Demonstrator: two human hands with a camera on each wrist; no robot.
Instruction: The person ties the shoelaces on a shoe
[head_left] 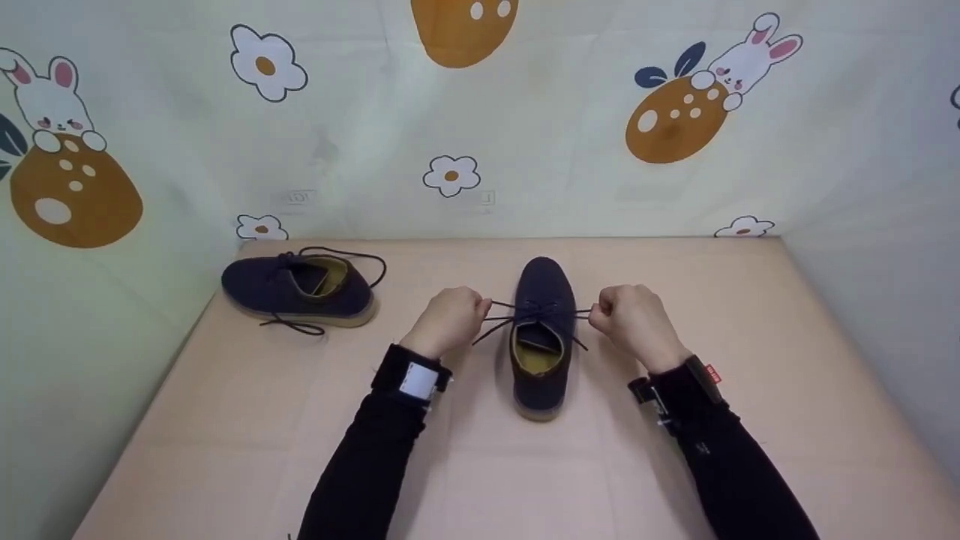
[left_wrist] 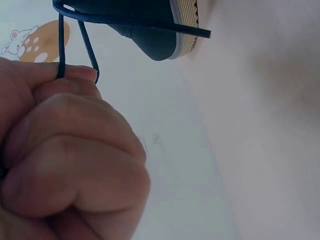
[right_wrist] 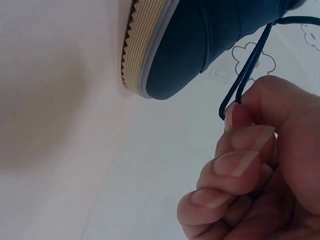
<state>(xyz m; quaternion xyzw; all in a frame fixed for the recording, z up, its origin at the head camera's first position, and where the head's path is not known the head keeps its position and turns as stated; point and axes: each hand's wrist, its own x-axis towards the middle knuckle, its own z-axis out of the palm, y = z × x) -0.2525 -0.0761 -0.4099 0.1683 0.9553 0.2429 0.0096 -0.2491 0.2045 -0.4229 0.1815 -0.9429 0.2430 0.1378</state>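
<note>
A dark navy lace-up shoe (head_left: pixel 543 281) stands upright between my hands, toe pointing away. My left hand (head_left: pixel 448 321) pinches one loop of its shoelace (left_wrist: pixel 61 45) between thumb and forefinger, to the left of the shoe. On the other side my right hand (head_left: pixel 636 324) pinches the opposite lace loop (right_wrist: pixel 245 75) with thumb and forefinger. Both loops stretch out taut from the knot over the tongue. Two loose lace ends hang beside the opening, one on each side. The remaining fingers of both hands are curled in.
A matching shoe (head_left: pixel 259 289) lies at the back left with its laces trailing loose on the table (head_left: pixel 525 480). Behind stands a pale curtain-like wall (head_left: pixel 360 135) printed with rabbits and flowers, and it continues along both sides.
</note>
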